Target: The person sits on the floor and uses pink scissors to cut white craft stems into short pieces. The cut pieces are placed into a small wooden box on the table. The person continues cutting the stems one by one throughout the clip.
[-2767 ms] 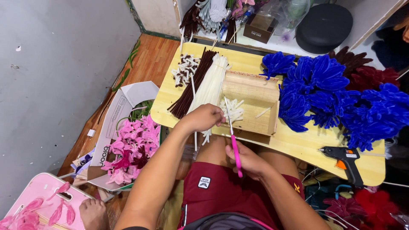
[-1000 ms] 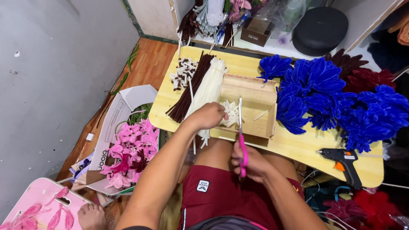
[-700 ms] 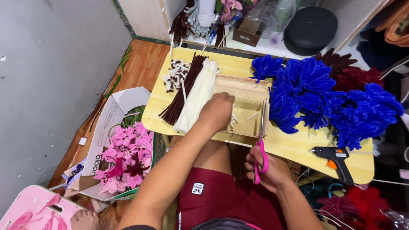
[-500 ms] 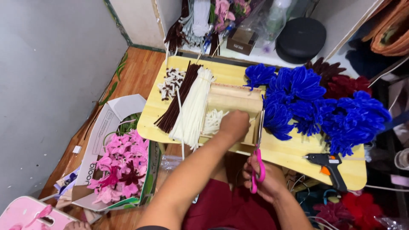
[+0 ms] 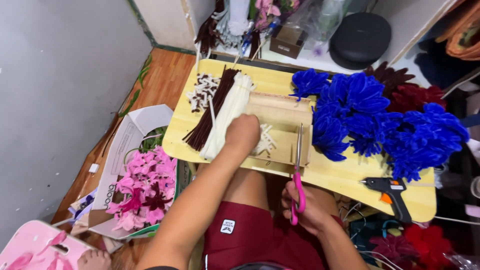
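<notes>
Yellow lap table (image 5: 345,176) over wood floor (image 5: 165,85), left hand (image 5: 243,134) closed on white stems (image 5: 263,142), right hand (image 5: 306,206) gripping pink scissors (image 5: 298,176)

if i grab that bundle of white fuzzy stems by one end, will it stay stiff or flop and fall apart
The white stem bundle would probably sag a little: the stems are long and thin. It looks light, being fuzzy like the blue flowers. No tie shows around it, so stems may slide loose, as the short cut pieces by the left hand lie scattered.

Bright, even indoor light; soft shadows; mild wide-angle bending at edges; slight motion blur.
</notes>
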